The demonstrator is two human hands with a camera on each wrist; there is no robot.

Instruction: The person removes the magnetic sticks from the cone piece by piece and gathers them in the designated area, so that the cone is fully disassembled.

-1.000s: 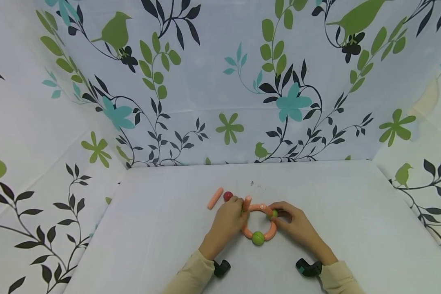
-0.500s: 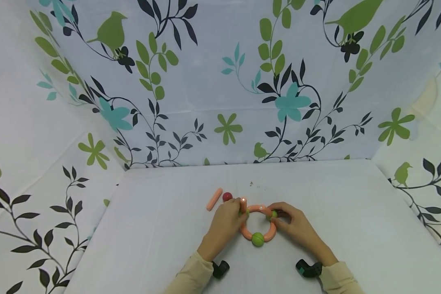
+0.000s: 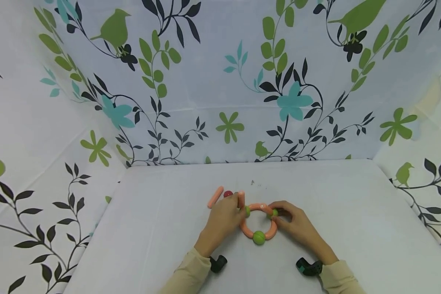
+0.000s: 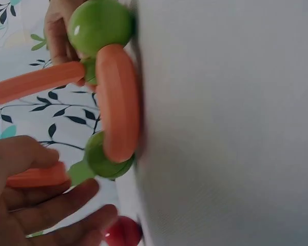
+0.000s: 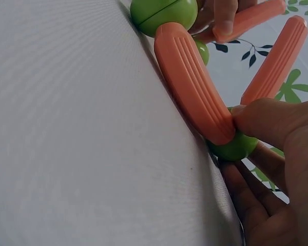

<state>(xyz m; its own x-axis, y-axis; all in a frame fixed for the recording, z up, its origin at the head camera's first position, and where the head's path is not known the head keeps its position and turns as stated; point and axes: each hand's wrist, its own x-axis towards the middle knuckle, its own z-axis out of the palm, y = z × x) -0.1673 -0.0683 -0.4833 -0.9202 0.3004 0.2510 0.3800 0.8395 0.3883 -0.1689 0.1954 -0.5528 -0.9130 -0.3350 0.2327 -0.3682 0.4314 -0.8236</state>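
Observation:
On the white table lies a ring of curved orange pieces (image 3: 246, 230) joined by green balls, one of them the front ball (image 3: 259, 237). My left hand (image 3: 223, 218) pinches a straight orange stick (image 4: 41, 175) between thumb and fingers, just beside the ring's left green ball (image 4: 105, 156). At the ring's right side, my right hand (image 3: 294, 224) grips another green ball (image 5: 238, 146), its thumb at the end of a curved piece (image 5: 195, 87). From that ball a second orange stick (image 5: 277, 59) rises at a slant.
A loose orange stick (image 3: 215, 197) lies left of the ring. Close to it is a red ball (image 3: 228, 193), partly covered by my left hand in the head view. Patterned cloth (image 3: 191, 90) hangs behind and along both sides of the table.
My left hand has shifted slightly left and away with its stick, off the ring's left green ball, which shows more now. The right hand stays in place.

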